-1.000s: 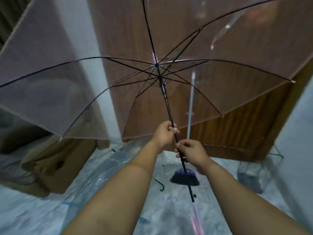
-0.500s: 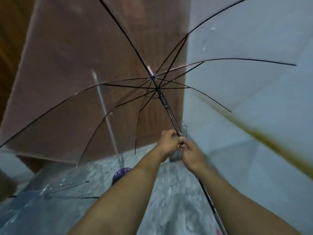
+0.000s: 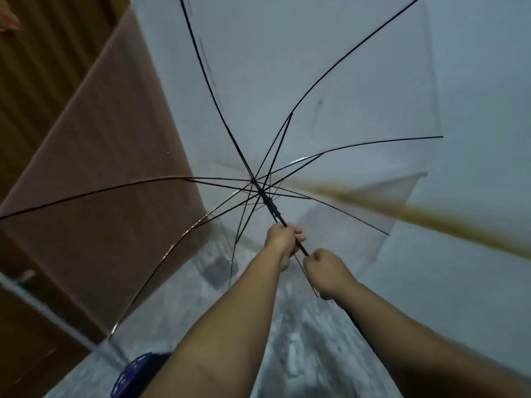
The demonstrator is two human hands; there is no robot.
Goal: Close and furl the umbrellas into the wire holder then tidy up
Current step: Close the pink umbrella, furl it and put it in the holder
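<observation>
A pale wall (image 3: pixel 474 67) is filling the right side, with a blurry brown stripe (image 3: pixel 431 216) running across it. A brown wooden door (image 3: pixel 94 173) is standing on the left, and a grey speckled floor (image 3: pixel 296 349) is showing low down between the arms.

A clear umbrella (image 3: pixel 287 81) is wide open in front of the person — its thin black ribs are spreading out like spokes from the middle. Its black shaft (image 3: pixel 271 208) is slanting down toward the hands.

The left hand (image 3: pixel 283 239) is gripping the shaft just below the sliding part, with its fingers curled tight around it. The right hand (image 3: pixel 326 270) is sitting a bit lower and nearer the person. It is balled into a fist around the shaft too, and the two hands are close but not touching. A thin dark line is poking out below the right fist.

Through the clear cover, a wire holder (image 3: pixel 218 268) is showing on the floor by the door. It is blurry — what is inside it is too hard to tell.

At the bottom edge, something dark blue with small white dots (image 3: pixel 135 374) is peeking out beside the left arm.
</observation>
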